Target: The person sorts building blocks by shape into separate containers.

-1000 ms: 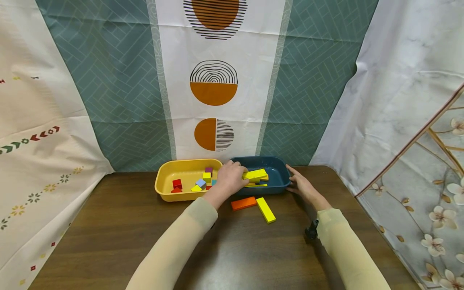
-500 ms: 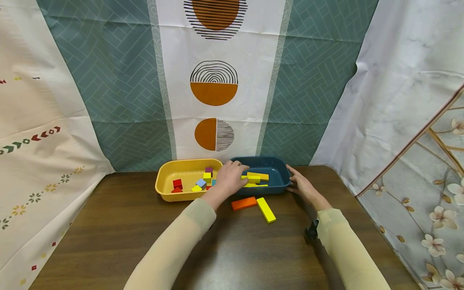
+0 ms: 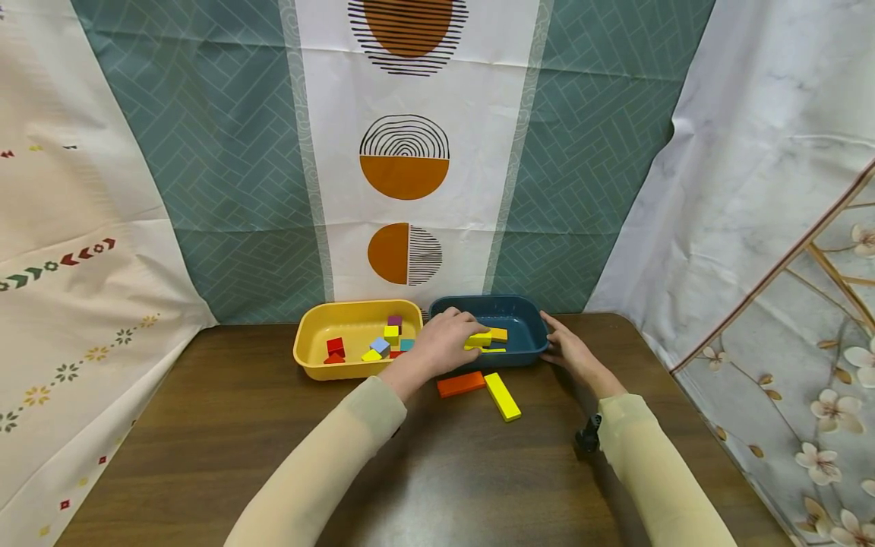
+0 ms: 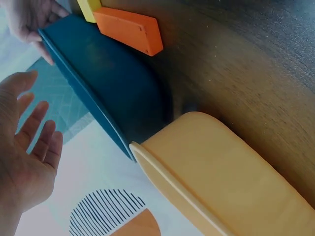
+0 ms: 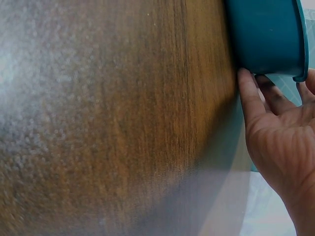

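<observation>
My left hand [image 3: 446, 342] is over the left part of a dark blue tray [image 3: 525, 357], its fingers beside a yellow block [image 3: 480, 339] lying in there. In the left wrist view the left hand [image 4: 29, 152] has loosely bent, spread fingers with nothing between them. More yellow and orange-yellow blocks [image 3: 500, 334] lie in the tray, partly hidden by the hand. My right hand [image 3: 573, 353] rests against the tray's right end. In the right wrist view its extended fingers [image 5: 252, 98] touch the end wall low down, with the thumb near the rim.
A yellow tray [image 3: 342, 371] with several small red, yellow, blue and purple blocks stands close on the left. An orange block [image 3: 461, 384] and a long yellow block [image 3: 503, 396] lie on the wooden table [image 3: 472, 486] before the blue tray. Cloth hangs behind.
My left hand has let go of a yellow block it held over the blue tray; the block now lies lower inside. That hand has then moved slightly right. The right hand stays put.
</observation>
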`<state>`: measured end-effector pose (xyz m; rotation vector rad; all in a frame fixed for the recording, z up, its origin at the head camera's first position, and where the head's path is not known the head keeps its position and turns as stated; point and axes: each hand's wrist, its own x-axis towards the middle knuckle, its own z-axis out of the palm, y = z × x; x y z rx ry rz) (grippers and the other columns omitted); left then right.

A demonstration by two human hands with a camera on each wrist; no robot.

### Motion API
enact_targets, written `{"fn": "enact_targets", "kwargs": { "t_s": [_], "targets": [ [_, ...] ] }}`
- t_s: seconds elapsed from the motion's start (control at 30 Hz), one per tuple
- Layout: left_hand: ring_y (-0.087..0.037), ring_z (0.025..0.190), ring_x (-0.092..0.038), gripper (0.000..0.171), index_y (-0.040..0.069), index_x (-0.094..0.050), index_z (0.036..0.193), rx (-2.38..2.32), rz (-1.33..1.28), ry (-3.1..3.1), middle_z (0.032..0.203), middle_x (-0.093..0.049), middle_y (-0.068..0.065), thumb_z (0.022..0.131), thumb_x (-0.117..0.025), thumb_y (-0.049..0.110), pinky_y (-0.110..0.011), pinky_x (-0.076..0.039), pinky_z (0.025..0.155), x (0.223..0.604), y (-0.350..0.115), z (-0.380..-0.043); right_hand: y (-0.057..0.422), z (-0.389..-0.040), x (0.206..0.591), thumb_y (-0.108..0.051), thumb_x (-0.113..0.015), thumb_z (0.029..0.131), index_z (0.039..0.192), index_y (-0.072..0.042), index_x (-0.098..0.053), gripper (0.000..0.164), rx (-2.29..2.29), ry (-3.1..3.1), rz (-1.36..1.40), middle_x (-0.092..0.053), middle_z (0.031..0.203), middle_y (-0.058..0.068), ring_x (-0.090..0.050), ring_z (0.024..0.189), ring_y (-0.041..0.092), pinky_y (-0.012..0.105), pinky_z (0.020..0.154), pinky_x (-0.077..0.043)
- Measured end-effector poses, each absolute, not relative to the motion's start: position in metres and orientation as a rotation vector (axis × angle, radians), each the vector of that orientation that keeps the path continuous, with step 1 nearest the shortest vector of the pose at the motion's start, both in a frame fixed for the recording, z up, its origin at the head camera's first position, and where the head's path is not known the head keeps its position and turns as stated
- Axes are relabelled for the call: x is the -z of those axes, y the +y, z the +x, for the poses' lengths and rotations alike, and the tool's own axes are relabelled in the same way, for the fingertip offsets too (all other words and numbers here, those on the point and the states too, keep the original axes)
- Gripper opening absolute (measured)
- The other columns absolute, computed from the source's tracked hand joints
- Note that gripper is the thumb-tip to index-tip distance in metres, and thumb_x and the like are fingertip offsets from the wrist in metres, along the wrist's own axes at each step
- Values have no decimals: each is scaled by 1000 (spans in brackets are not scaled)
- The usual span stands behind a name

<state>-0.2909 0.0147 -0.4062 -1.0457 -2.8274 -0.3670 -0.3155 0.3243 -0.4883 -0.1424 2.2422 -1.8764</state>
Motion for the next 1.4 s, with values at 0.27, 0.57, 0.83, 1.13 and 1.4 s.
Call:
{"fn": "enact_targets", "kwargs": {
  "t_s": [0.27,0.57,0.83,1.13,1.4],
  "targets": [
    [-19,117,-51,45,24,-69,137,307,-1239,-2778,132,-65,1,94,-75,36,-32,-47,99,406,22,-284,325,-316,488,-9,-26,105,167,-23,-10,65,1867,2252,-129,3,171,13,-27,144,41,61,115,-30],
    [-18,122,-52,42,26,-69,136,117,-1485,-2678,133,-65,7,95,-74,35,-29,-43,105,412,34,-274,324,-317,489,-9,-26,104,167,-22,-11,66,1864,2263,-112,0,170,14,-28,147,43,59,114,-33],
    [-15,117,-53,39,25,-72,131,68,-1694,-2620,125,-68,9,93,-77,32,-24,-42,103,424,44,-265,326,-316,489,-10,-26,105,167,-22,-11,64,1843,2282,-119,1,170,13,-25,148,43,59,113,-34],
    [-13,110,-52,37,28,-73,129,-15,-1759,-2595,123,-68,12,92,-78,31,-22,-44,93,439,56,-259,327,-315,488,-10,-25,106,167,-22,-11,64,1863,2259,-139,-1,170,15,-27,147,43,60,115,-32],
    [-13,107,-51,40,32,-72,130,-191,-1748,-2536,122,-67,13,91,-79,36,-21,-43,86,451,67,-257,326,-316,489,-10,-25,106,167,-21,-11,63,1860,2268,-158,-2,170,14,-29,147,42,60,114,-33]
  ]
}}
